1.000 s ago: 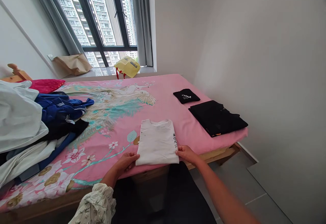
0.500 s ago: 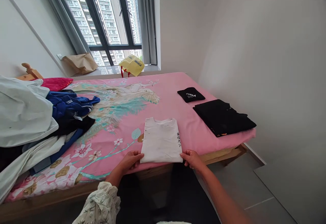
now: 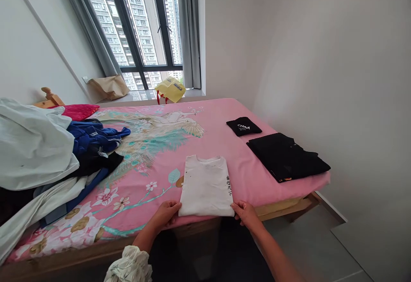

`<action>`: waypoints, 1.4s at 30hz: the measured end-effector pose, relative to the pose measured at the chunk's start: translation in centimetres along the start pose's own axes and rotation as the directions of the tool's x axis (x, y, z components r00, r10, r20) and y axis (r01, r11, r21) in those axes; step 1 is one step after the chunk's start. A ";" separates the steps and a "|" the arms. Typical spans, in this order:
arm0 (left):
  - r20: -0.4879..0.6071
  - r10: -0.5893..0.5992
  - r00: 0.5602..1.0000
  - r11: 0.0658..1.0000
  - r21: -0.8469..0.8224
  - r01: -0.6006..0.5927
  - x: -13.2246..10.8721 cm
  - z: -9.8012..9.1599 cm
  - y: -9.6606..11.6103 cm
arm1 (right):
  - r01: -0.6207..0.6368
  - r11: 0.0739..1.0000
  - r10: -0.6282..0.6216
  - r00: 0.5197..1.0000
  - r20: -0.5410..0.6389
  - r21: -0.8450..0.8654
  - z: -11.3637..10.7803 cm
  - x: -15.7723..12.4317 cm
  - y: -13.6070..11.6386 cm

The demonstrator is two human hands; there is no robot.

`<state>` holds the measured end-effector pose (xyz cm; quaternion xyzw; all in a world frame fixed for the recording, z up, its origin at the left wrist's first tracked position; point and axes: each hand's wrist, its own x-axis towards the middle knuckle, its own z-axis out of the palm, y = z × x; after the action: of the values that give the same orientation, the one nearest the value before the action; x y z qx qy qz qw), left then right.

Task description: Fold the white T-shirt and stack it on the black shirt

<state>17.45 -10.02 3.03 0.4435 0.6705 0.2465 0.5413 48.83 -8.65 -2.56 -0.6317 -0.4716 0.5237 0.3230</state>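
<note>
A white T-shirt (image 3: 205, 188), folded into a neat rectangle, lies at the near edge of the bed with its collar pointing away from me. Dark characters run down its right side. My left hand (image 3: 166, 213) pinches the near left corner between thumb and fingers. At the near right corner, my right hand (image 3: 246, 214) grips the shirt the same way. Farther right lie a folded black garment (image 3: 285, 155) and, beyond it, a smaller folded black item (image 3: 244, 126) with white "CHINA" lettering.
A heap of loose clothes, with a white garment (image 3: 35, 145) and a blue one (image 3: 93, 134), covers the bed's left side. The pink patterned bedsheet (image 3: 215, 119) spreads beneath everything. A paper bag (image 3: 109, 87) and a yellow bag (image 3: 171, 89) rest by the window.
The whole scene sits slightly lower in view as my head has tilted up a little. Both hands keep their hold on the T-shirt's near corners, and the shirt stays folded flat.
</note>
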 end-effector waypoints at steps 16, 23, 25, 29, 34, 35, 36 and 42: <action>0.058 0.046 0.997 0.994 -0.098 -0.040 0.1 -0.4 -0.2 | 0.015 0.990 -0.022 0.999 0.048 0.141 0.0 -1.0 -0.8; 0.284 0.031 0.958 0.994 -0.106 0.000 0.7 -2.0 -0.2 | 0.011 0.986 -0.033 0.991 0.130 0.166 -0.4 -1.5 -0.3; 0.319 0.015 0.948 0.995 -0.097 0.017 0.6 -2.4 -0.2 | -0.004 0.979 -0.036 0.981 0.190 0.205 -0.5 -1.4 0.0; 0.368 -0.003 0.930 0.998 -0.052 0.024 0.3 -2.6 -0.1 | -0.010 0.967 -0.054 0.968 0.247 0.253 -0.4 -1.0 0.7; 0.358 0.003 0.934 1.000 -0.017 0.003 0.4 -2.5 0.0 | -0.012 0.959 -0.063 0.964 0.257 0.282 -0.2 -0.7 1.4; 0.350 0.005 0.937 1.000 -0.014 0.000 0.4 -2.4 0.0 | -0.015 0.957 -0.061 0.966 0.253 0.288 -0.2 -0.7 1.4; 0.340 0.006 0.941 1.000 -0.011 -0.002 0.4 -2.4 0.0 | -0.015 0.955 -0.061 0.967 0.247 0.295 -0.2 -0.7 1.5; 0.232 -0.005 0.973 1.000 -0.006 0.007 0.6 -1.5 -0.5 | -0.001 0.960 -0.054 0.980 0.191 0.280 -0.1 -0.6 1.5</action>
<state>15.83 -9.51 2.80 0.4655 0.6030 0.1935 0.6182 49.32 -9.71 -3.72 -0.5184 -0.4312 0.6405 0.3675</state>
